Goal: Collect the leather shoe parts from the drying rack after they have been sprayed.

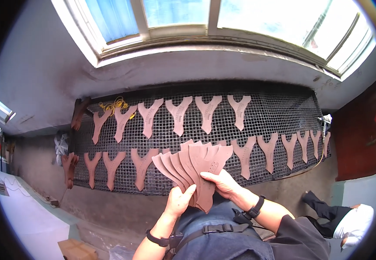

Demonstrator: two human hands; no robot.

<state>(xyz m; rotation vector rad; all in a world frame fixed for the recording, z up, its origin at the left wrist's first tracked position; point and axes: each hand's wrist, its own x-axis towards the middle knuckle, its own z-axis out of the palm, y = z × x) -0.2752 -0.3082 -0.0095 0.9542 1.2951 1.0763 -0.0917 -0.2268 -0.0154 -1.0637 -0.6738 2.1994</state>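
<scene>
Both my hands hold a fanned stack of several tan Y-shaped leather pieces (194, 167) over the near edge of a black wire mesh rack (274, 117). My left hand (179, 200) grips the lower part of the fan from the left, thumb up against the pieces. From the right, my right hand (223, 183) holds the fan with its fingers spread across the front piece. Two rows of the same Y-shaped pieces lie flat on the mesh, a far row (208, 113) and a near row (268, 151).
A yellow cord (114, 105) lies at the rack's far left corner. A window (205, 17) runs above the grey wall behind. A white surface (27, 212) and a cardboard box (77, 249) sit at the lower left. Another person's dark shoe (322, 208) is at the right.
</scene>
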